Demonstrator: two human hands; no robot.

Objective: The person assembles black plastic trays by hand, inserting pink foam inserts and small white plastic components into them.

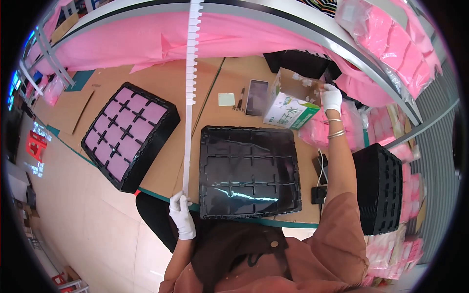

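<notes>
My left hand (182, 216), in a white glove, pinches the lower end of a long white strip (190, 112) at the table's front edge. The strip runs straight up past the top of the view, with notches along its upper part. My right hand (332, 99), also gloved, is at the right rim of an open white and green cardboard box (293, 108), fingers drawn together. What they hold, if anything, is too small to tell. White scraps cling to the box's inner wall. Before me lies a shiny black tray (250, 171) with a grid of compartments.
A black tray with pink compartments (128, 128) sits tilted at the left. Behind the middle lie a phone (257, 97), a pen-like tool (240, 99) and a pale square pad (226, 99). Stacked black trays (378, 188) stand at the right. A white frame bar (371, 53) arches overhead.
</notes>
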